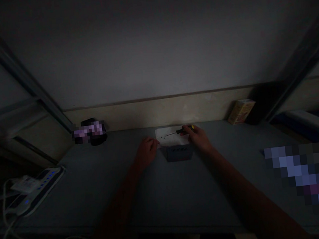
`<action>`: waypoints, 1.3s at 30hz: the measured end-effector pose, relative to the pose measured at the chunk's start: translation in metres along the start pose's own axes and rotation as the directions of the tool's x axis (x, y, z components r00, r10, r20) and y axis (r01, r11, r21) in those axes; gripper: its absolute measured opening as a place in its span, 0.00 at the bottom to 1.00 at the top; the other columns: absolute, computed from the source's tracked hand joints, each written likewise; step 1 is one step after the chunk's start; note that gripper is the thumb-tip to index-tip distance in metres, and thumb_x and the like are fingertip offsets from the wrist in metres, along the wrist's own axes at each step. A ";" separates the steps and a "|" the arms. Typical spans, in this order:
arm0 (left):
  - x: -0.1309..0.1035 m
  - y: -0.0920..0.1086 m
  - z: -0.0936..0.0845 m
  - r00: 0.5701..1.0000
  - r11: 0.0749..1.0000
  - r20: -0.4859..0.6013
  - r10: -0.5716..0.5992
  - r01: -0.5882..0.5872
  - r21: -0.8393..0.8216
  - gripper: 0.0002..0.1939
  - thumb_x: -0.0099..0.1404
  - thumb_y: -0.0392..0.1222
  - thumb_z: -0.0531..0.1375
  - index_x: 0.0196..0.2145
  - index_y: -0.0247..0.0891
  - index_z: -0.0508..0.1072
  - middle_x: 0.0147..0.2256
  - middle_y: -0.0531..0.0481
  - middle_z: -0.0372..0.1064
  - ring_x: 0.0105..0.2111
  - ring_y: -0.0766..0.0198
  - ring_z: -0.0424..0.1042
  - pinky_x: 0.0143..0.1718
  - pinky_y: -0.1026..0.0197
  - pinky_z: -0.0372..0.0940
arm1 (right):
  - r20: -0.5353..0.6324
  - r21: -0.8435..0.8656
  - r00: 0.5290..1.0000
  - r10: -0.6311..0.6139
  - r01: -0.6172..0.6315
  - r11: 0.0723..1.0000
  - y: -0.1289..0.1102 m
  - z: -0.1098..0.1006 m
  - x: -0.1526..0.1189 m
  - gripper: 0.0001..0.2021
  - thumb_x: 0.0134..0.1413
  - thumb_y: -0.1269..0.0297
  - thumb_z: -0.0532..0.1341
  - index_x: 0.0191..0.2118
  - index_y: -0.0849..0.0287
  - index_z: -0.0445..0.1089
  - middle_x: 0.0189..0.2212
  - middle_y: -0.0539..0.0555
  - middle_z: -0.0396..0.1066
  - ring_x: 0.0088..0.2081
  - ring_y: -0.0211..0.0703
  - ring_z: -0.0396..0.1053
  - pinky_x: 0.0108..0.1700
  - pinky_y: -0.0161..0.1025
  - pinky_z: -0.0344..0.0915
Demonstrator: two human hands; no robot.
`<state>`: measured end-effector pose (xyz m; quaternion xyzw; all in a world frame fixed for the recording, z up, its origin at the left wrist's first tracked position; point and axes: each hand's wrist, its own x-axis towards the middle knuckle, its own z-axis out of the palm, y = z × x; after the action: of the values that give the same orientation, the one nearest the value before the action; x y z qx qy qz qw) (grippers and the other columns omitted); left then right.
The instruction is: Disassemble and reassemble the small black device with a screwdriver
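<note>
My right hand [197,137] grips a screwdriver [180,131]; if my left hand [146,151], its grip unclear, nudges the paper [168,130] between them, the dark bits [164,137] could scatter

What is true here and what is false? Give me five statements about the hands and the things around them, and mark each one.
1. The right hand holds a screwdriver. True.
2. The power strip shows blue lights. True.
3. The left hand is on the power strip. False: it is by the left edge of the white sheet.
4. The dark vented box is on the near side of the white sheet. True.
5. The carton stands left of both hands. False: it stands right of both.
</note>
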<state>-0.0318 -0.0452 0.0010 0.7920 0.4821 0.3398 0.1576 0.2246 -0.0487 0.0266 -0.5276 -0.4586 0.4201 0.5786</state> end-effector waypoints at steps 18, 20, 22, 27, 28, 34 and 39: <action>-0.002 -0.001 0.001 0.999 1.000 -0.044 0.020 -0.020 -0.001 0.12 0.74 0.44 0.57 0.49 0.41 0.78 0.45 0.45 0.73 0.45 0.57 0.73 0.53 0.54 0.67 | -0.024 -0.010 0.999 0.040 -0.040 0.999 0.001 -0.004 0.003 0.22 0.49 0.42 0.68 0.33 0.60 0.78 0.25 0.56 0.80 0.17 0.33 0.56 0.20 0.35 0.51; -0.003 0.002 0.001 0.999 1.000 -0.043 0.014 -0.014 -0.017 0.13 0.73 0.44 0.59 0.53 0.43 0.76 0.46 0.47 0.73 0.43 0.59 0.73 0.52 0.55 0.67 | -0.036 0.004 0.998 0.043 -0.043 0.999 0.001 -0.007 0.006 0.24 0.49 0.40 0.67 0.34 0.60 0.78 0.25 0.56 0.79 0.17 0.34 0.56 0.20 0.35 0.51; -0.004 0.005 0.002 1.000 0.999 -0.022 0.011 -0.012 -0.038 0.15 0.73 0.45 0.59 0.55 0.45 0.75 0.46 0.49 0.73 0.38 0.61 0.72 0.48 0.58 0.68 | -0.034 0.018 0.998 0.044 -0.044 0.999 0.000 -0.009 0.007 0.25 0.49 0.39 0.66 0.34 0.60 0.77 0.25 0.56 0.79 0.18 0.34 0.57 0.21 0.35 0.51; -0.006 0.014 0.005 0.999 0.996 -0.014 0.044 -0.045 -0.077 0.14 0.75 0.46 0.58 0.55 0.46 0.75 0.44 0.51 0.74 0.34 0.65 0.72 0.42 0.62 0.67 | 0.003 0.017 0.998 0.059 -0.059 0.998 -0.003 -0.010 0.006 0.25 0.49 0.38 0.66 0.33 0.60 0.76 0.23 0.56 0.77 0.18 0.34 0.57 0.21 0.36 0.50; -0.006 0.015 0.005 0.998 0.995 -0.022 0.055 -0.057 -0.082 0.13 0.75 0.46 0.57 0.53 0.45 0.77 0.44 0.50 0.75 0.35 0.64 0.73 0.42 0.62 0.67 | 0.007 0.017 0.998 0.059 -0.059 0.998 -0.003 -0.009 0.006 0.25 0.50 0.38 0.66 0.33 0.60 0.77 0.23 0.56 0.76 0.18 0.35 0.57 0.21 0.36 0.50; -0.005 0.017 0.004 0.998 0.995 -0.023 0.061 -0.062 -0.073 0.11 0.76 0.46 0.57 0.47 0.43 0.79 0.41 0.51 0.75 0.33 0.65 0.73 0.39 0.62 0.66 | 0.024 0.007 0.998 0.065 -0.065 0.998 -0.005 -0.008 0.006 0.27 0.49 0.37 0.66 0.36 0.61 0.77 0.23 0.55 0.76 0.19 0.35 0.58 0.21 0.36 0.51; -0.005 0.015 0.005 0.998 0.997 -0.023 0.055 -0.057 -0.050 0.09 0.74 0.44 0.59 0.44 0.41 0.79 0.39 0.51 0.74 0.32 0.65 0.72 0.38 0.62 0.65 | 0.048 0.003 0.996 0.076 -0.076 0.997 -0.004 -0.008 0.006 0.26 0.51 0.39 0.66 0.37 0.61 0.77 0.23 0.55 0.75 0.19 0.35 0.57 0.21 0.36 0.51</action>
<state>-0.0199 -0.0559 0.0040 0.7972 0.4526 0.3648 0.1628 0.2342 -0.0451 0.0306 -0.5330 -0.4512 0.4554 0.5522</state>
